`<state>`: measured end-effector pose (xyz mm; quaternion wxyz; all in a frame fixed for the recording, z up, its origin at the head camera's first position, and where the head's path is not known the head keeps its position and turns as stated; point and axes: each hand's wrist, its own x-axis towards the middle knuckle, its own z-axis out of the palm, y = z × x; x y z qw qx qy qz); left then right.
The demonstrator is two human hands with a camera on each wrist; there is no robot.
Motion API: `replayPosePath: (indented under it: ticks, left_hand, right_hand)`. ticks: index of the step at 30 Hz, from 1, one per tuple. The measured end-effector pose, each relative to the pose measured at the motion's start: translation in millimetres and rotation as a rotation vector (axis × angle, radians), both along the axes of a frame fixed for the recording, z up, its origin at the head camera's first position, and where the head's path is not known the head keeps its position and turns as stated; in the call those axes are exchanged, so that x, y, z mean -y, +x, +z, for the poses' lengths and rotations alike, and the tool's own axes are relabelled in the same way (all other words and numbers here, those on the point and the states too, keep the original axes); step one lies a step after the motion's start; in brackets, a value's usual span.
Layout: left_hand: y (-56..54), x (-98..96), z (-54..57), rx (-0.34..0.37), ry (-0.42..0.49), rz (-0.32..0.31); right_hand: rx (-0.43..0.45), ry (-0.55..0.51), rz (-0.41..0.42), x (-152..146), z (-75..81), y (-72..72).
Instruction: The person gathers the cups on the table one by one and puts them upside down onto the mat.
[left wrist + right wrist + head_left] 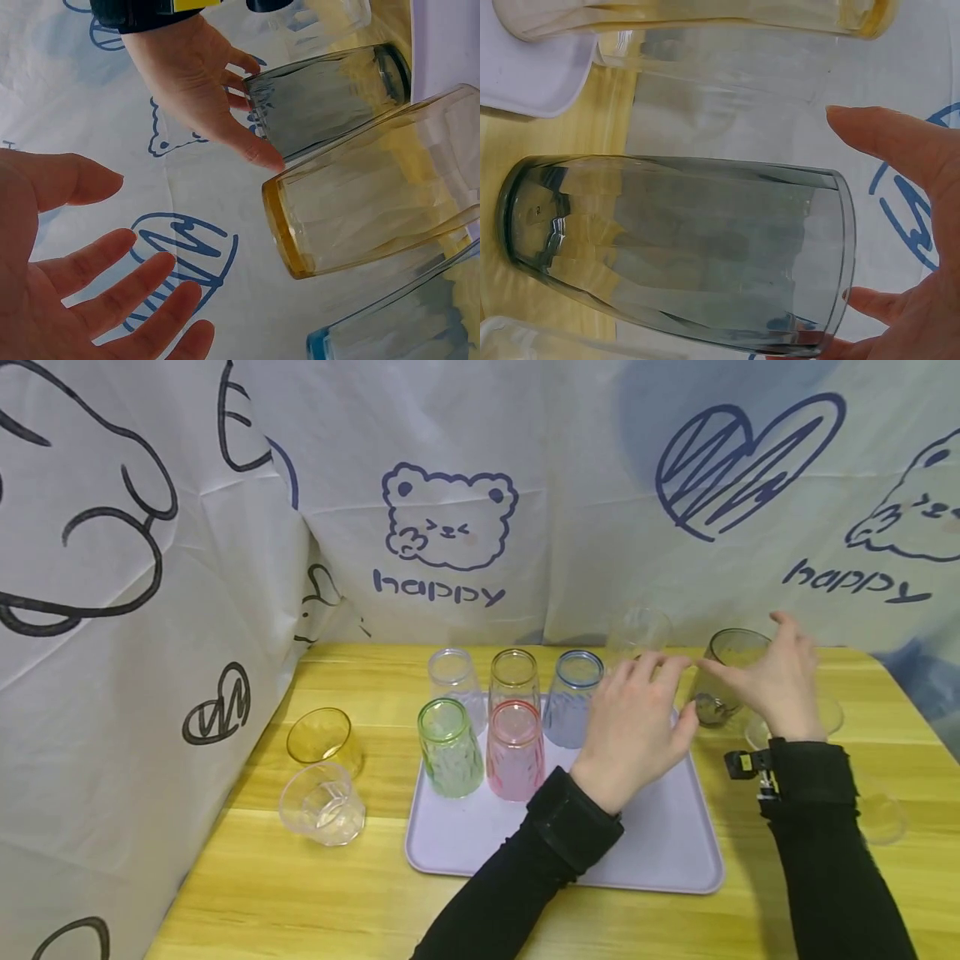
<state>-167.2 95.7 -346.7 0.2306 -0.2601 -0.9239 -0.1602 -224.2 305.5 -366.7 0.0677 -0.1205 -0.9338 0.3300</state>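
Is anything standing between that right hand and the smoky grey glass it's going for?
Nothing visible. The right hand is open right beside the grey glass, its fingers at the rim, and no other cup sits in between.

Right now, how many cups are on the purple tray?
5 on the tray: clear cup, yellow cup and blue cup behind, green cup and pink cup in front. The left hand may hide more.
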Motion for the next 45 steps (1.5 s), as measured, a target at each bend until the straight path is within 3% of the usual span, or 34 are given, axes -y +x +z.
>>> replayPosePath:
  ticks: [11, 22, 34, 39, 45]
  left_hand:
    - [-4.4, -6.3, -8.0, 0.044, -0.023, 0.016]
    - [-4.4, -11.3, -11.2, 0.048, -0.033, 0.012]
    - [-3.2, -7.9, -12.6, 0.057, 0.007, -0.002]
    - [-2.6, -4.6, -11.8, 0.061, 0.015, 0.005]
    - [2.6, 5.8, -4.8, 0.027, 0.055, 0.006]
  right_hand:
    - [0.064, 0.027, 0.022, -4.5, -9.2, -13.0]
    - [0.038, 0.050, 0.015, -5.6, -16.3, -16.8]
    - [-0.062, 0.027, 0.024, -2.0, -22.5, -8.7]
    - [-0.099, -0.002, 0.006, 3.2, -14.4, -1.9]
    - [-0.218, -0.023, -0.044, 15.7, -0.1, 13.6]
